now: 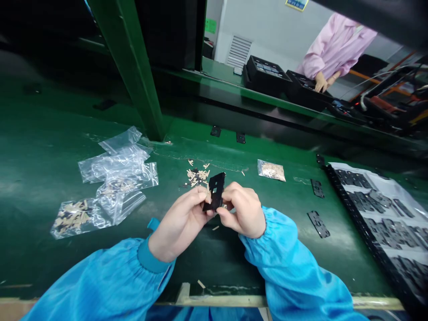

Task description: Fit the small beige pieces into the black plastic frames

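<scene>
In the head view, a thin black plate (pixel 217 189) with small cut-outs is held tilted up above the green bench. My left hand (pixel 187 207) grips its left and lower side between thumb and fingers. From the right, my right hand (pixel 242 208) is closed with thumb and forefinger at the plate's right edge; whether a small piece is also between those fingertips is hidden. Just behind the plate lies a loose pile of small beige and dark strips (pixel 197 176). A single strip (pixel 216 228) rests below the hands.
Clear plastic bags (pixel 117 165), some holding strips, lie on the left; a small filled bag (pixel 271 170) lies right of centre. Black plates (pixel 318 224) lie near a tray (pixel 357 227) of similar parts. A green post (pixel 137 67) rises behind. Across the bench stands a person in pink (pixel 334 44).
</scene>
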Motion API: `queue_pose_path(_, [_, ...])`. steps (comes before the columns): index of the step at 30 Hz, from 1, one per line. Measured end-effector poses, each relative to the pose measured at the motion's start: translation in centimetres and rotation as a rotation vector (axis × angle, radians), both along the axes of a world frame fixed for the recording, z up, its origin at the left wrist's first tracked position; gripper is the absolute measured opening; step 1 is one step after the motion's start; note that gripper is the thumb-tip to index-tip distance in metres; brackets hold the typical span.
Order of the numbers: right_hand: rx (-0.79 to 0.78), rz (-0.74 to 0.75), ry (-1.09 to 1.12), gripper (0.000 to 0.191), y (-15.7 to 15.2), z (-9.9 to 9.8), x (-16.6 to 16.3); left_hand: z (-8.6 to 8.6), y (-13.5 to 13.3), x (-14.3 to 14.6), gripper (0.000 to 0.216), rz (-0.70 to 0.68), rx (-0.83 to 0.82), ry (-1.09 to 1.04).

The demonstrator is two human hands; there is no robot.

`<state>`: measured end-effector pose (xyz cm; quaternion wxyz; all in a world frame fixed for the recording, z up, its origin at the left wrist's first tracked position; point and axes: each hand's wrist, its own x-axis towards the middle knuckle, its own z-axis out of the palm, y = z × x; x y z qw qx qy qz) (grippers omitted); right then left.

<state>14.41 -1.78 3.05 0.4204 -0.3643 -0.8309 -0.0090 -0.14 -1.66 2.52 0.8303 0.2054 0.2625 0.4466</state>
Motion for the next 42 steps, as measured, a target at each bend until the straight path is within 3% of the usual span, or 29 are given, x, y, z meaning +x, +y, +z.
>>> queue_pose_path(4, [0.122,-0.078,-0.058,0.031,0.0,-0.3,-0.2,-0.1,0.0,0.1,0.015,0.004,-0.012,0.005])
queue_pose_path(7, [0.128,-0.09,-0.065,0.025,0.0,-0.3,-0.2,-0.1,0.1,0.0,0.014,0.016,0.028,0.032])
queue_pose_path(14, [-0.164,0.027,0.075,0.023,-0.7,1.0,0.0,0.3,-0.1,-0.5,0.016,0.071,0.227,0.117])
queue_pose_path(19, [-0.474,0.2,0.224,0.018,-1.2,1.8,0.1,0.2,-0.4,-1.1,0.014,0.237,0.499,0.345])
queue_pose_path(23, [-0.346,0.091,0.182,0.021,-1.3,1.4,-0.4,-0.2,-0.7,-1.2,0.014,0.356,0.636,0.487])
queue_pose_path(26, [-0.182,-0.045,0.126,0.023,-1.5,0.7,-0.9,-0.3,-0.6,-1.0,0.013,0.327,0.598,0.461])
queue_pose_path(29, [-0.145,-0.075,0.113,0.026,-2.0,0.4,-1.4,-0.2,-0.5,-0.8,0.014,0.236,0.469,0.29])
queue_pose_path(35, [-0.279,0.064,0.17,0.022,-2.6,1.0,-1.6,-0.2,-0.2,-0.2,0.018,0.066,0.259,0.046])
queue_pose_path(42, [-0.436,0.244,0.214,0.018,-2.3,1.8,-1.1,-0.3,-0.1,-0.2,0.019,0.014,0.256,-0.006])
